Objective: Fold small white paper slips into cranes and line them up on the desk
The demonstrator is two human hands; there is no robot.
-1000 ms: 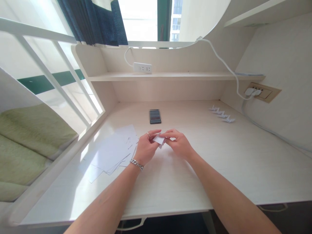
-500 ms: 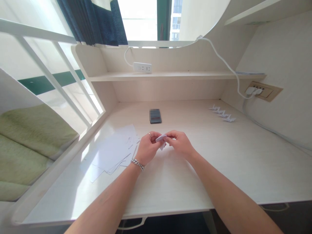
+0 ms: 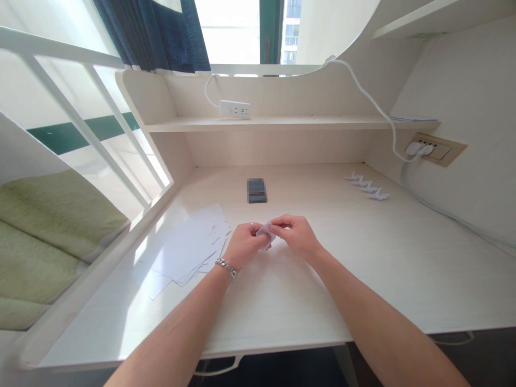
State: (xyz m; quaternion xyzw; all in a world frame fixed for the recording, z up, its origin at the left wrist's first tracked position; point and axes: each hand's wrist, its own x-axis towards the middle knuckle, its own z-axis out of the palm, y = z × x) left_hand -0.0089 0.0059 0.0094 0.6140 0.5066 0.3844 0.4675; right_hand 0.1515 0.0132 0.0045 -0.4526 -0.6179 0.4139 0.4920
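Observation:
Both hands meet over the middle of the pale desk [image 3: 363, 269]. My left hand [image 3: 242, 247], with a ring and a chain bracelet, pinches a small folded white paper piece [image 3: 265, 232] from the left. From the right, my right hand [image 3: 296, 236] has its fingertips closed on the same piece. The paper is mostly hidden between the fingers, so its shape is unclear. A loose pile of white paper sheets [image 3: 185, 250] lies just left of my left hand.
A dark phone [image 3: 256, 191] lies flat behind the hands. Several small folded white paper figures [image 3: 367, 187] sit in a row at the back right. A power strip [image 3: 235, 109] rests on the shelf, and its white cable runs to a wall socket [image 3: 427, 148].
The hands have drawn closer together and the fingers have closed further over the paper piece, which now shows less. The view has shifted slightly.

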